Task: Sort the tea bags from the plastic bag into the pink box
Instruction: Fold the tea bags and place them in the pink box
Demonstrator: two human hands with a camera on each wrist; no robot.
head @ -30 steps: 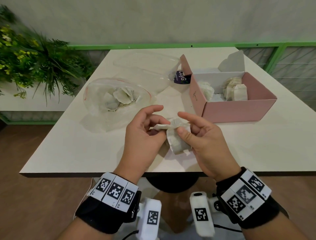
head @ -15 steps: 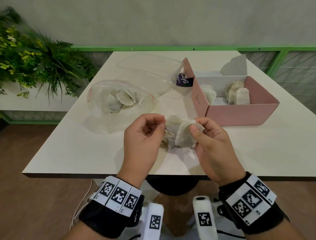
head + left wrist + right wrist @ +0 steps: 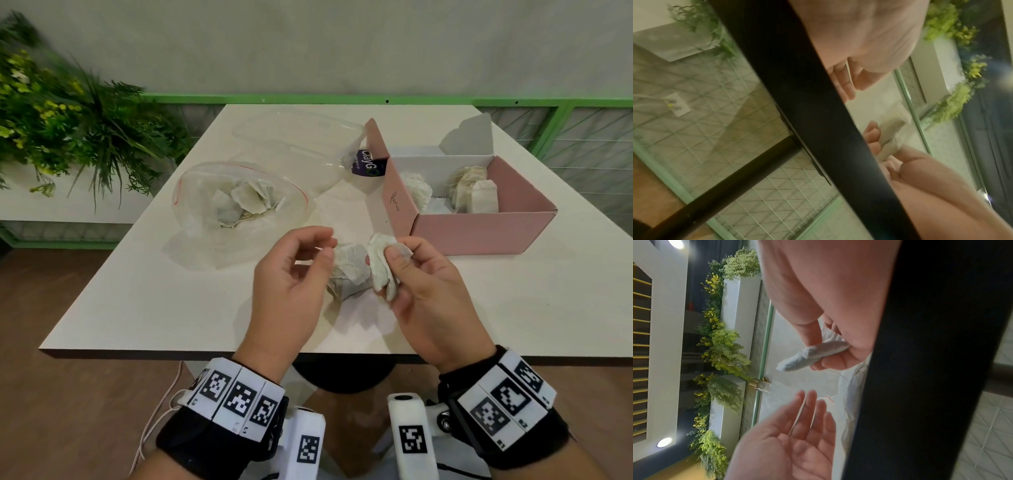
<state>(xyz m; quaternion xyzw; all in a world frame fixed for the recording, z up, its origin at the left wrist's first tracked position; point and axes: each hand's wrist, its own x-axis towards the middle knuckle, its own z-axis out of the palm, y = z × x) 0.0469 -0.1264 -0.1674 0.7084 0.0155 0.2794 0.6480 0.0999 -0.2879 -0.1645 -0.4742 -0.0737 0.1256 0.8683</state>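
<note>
here, tea bag pinched in right hand above table, short of pink box. left hand relaxed, nothing held. bag judged light, soft, tearable; best taken by paper edge.

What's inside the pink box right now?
The pink box holds a crumpled tea bag on its left and a tea bag cluster on its right. Its near wall hides the floor in front.
</note>
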